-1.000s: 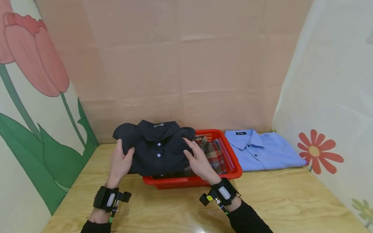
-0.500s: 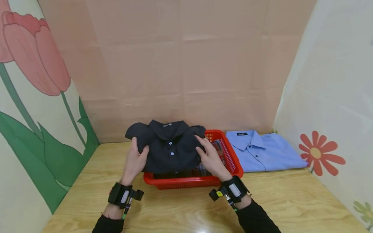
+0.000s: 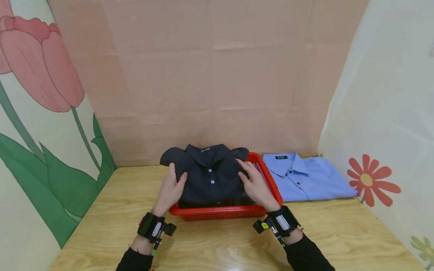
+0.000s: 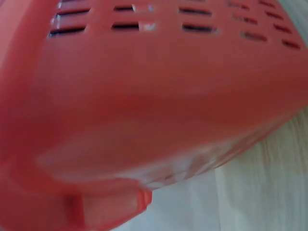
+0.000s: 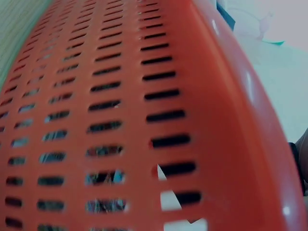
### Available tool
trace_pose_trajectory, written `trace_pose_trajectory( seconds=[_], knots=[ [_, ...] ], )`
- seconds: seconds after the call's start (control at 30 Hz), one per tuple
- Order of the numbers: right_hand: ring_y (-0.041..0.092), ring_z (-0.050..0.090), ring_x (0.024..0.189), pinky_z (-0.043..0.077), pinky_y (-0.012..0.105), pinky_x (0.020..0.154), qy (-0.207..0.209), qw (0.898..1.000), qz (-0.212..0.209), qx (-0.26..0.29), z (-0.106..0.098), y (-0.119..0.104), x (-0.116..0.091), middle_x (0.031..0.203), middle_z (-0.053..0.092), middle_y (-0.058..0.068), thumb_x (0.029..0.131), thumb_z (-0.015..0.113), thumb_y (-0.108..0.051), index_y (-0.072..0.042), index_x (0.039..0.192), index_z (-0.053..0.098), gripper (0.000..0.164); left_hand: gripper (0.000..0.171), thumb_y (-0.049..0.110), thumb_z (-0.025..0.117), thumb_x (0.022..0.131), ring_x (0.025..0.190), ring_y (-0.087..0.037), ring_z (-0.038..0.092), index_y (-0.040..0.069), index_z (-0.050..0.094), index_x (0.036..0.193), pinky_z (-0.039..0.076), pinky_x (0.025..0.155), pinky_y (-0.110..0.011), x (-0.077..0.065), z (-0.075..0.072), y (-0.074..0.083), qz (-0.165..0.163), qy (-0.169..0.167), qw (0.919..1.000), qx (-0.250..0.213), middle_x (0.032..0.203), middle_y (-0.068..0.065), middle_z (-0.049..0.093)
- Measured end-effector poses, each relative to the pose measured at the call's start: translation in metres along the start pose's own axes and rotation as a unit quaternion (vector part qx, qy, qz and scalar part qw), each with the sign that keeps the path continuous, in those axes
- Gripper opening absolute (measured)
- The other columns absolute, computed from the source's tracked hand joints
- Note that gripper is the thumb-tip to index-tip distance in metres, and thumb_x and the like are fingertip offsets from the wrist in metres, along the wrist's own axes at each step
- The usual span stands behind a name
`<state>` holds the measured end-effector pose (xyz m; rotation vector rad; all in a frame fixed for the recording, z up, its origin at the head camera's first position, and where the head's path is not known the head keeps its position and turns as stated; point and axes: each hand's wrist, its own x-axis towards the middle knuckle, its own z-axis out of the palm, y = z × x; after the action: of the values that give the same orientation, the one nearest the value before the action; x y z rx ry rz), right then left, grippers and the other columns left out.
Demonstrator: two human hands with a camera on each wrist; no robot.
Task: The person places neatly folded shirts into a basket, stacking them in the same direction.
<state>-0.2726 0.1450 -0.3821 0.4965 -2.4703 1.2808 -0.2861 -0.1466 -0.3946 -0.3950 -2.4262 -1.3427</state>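
**Head view: a black shirt between my two hands, above a red basket**

Nearest me, my left hand (image 3: 170,191) grips one side of the black shirt (image 3: 207,178), thumb on the front of the cloth. My right hand (image 3: 256,188) holds the opposite side in a similar way, thumb and forefinger in sight. Each hand is partly closed, with the fabric caught in it.

The shirt is folded compact and tilted, collar away from me. The collar stands up around a small label, pale buttons run down the middle, and the folded shoulders puff out at both upper corners. It sits over the red basket (image 3: 220,214), covering most of its opening.

To the right of the basket, a folded blue shirt (image 3: 315,178) lies on the wooden table (image 3: 217,244), with a dark label and dark buttons. Behind everything rises a creased brown backdrop (image 3: 213,82).

Most of my fingers are hidden behind the black cloth. I cannot tell whether its underside touches the basket's contents; only dark material shows below it. My left wrist view is blurred red plastic; my right one shows the slotted wall, with indistinct patterned cloth behind the slots.
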Motion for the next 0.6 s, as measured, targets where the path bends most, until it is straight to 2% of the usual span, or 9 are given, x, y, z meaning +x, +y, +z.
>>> trace_pose_trajectory(
  seconds=[0.13,0.2,0.27,0.33,0.37,0.43,0.5,0.6],
  knots=[
    [0.021,0.048,0.097,0.044,0.033,0.080,0.003,1.000,-0.003,-0.021,-0.004,0.005,-0.001,0.108,0.053,0.007,0.100,0.053,-0.007,-0.020,0.147,0.046,0.050,0.064,0.028,0.053,0.102,0.127,-0.038,0.052,-0.004,0.022,0.148,0.039,0.108,-0.054,-0.001,0.005,0.000,-0.005,-0.016,0.9998,-0.006,0.144,-0.032,0.043],
    [0.020,0.048,0.095,0.042,0.031,0.077,0.005,1.000,-0.003,-0.027,-0.005,0.008,-0.001,0.106,0.052,0.007,0.100,0.052,-0.006,-0.020,0.148,0.046,0.050,0.064,0.027,0.052,0.102,0.124,-0.038,0.055,-0.005,0.022,0.147,0.041,0.106,-0.053,-0.001,0.008,-0.001,0.003,-0.022,0.9997,-0.001,0.137,-0.034,0.050],
    [0.020,0.047,0.094,0.042,0.029,0.075,0.007,0.999,-0.003,-0.032,-0.007,0.011,-0.002,0.106,0.052,0.006,0.100,0.052,-0.006,-0.019,0.148,0.046,0.050,0.059,0.026,0.052,0.102,0.114,-0.036,0.061,-0.006,0.024,0.144,0.046,0.100,-0.051,0.000,0.010,-0.002,0.013,-0.033,0.9994,0.004,0.118,-0.033,0.061],
    [0.020,0.048,0.093,0.042,0.028,0.074,0.013,0.999,-0.003,-0.045,-0.008,0.014,-0.003,0.106,0.053,0.006,0.100,0.052,-0.005,-0.018,0.147,0.046,0.050,0.053,0.024,0.051,0.103,0.102,-0.032,0.066,-0.005,0.027,0.140,0.050,0.092,-0.049,0.001,0.012,-0.003,0.024,-0.050,0.9984,0.012,0.096,-0.027,0.065],
    [0.020,0.048,0.092,0.042,0.028,0.074,0.016,0.999,-0.005,-0.050,-0.009,0.015,-0.003,0.107,0.053,0.007,0.099,0.052,-0.004,-0.017,0.147,0.047,0.050,0.051,0.023,0.051,0.103,0.095,-0.030,0.067,-0.004,0.028,0.139,0.052,0.087,-0.047,0.001,0.013,-0.003,0.026,-0.061,0.9976,0.016,0.084,-0.022,0.064],
    [0.021,0.049,0.091,0.042,0.029,0.073,0.021,0.998,-0.011,-0.061,-0.011,0.018,-0.004,0.108,0.054,0.008,0.099,0.052,-0.002,-0.015,0.146,0.048,0.049,0.050,0.023,0.050,0.103,0.090,-0.026,0.066,-0.004,0.027,0.139,0.052,0.084,-0.044,0.002,0.014,-0.003,0.023,-0.084,0.9960,0.021,0.076,-0.014,0.059],
    [0.020,0.048,0.088,0.041,0.029,0.072,0.031,0.997,-0.020,-0.075,-0.013,0.020,-0.004,0.107,0.055,0.009,0.098,0.053,0.000,-0.012,0.145,0.049,0.049,0.052,0.023,0.049,0.104,0.089,-0.024,0.065,-0.004,0.025,0.142,0.052,0.084,-0.043,0.004,0.015,-0.005,0.020,-0.100,0.9944,0.028,0.073,-0.009,0.056],
    [0.020,0.047,0.084,0.039,0.029,0.071,0.044,0.995,-0.028,-0.085,-0.014,0.024,-0.004,0.104,0.055,0.009,0.097,0.053,0.001,-0.011,0.144,0.050,0.048,0.055,0.023,0.048,0.104,0.080,-0.022,0.065,-0.005,0.022,0.144,0.052,0.075,-0.039,0.007,0.018,-0.005,0.016,-0.119,0.9919,0.042,0.068,-0.007,0.052]
  ],
)
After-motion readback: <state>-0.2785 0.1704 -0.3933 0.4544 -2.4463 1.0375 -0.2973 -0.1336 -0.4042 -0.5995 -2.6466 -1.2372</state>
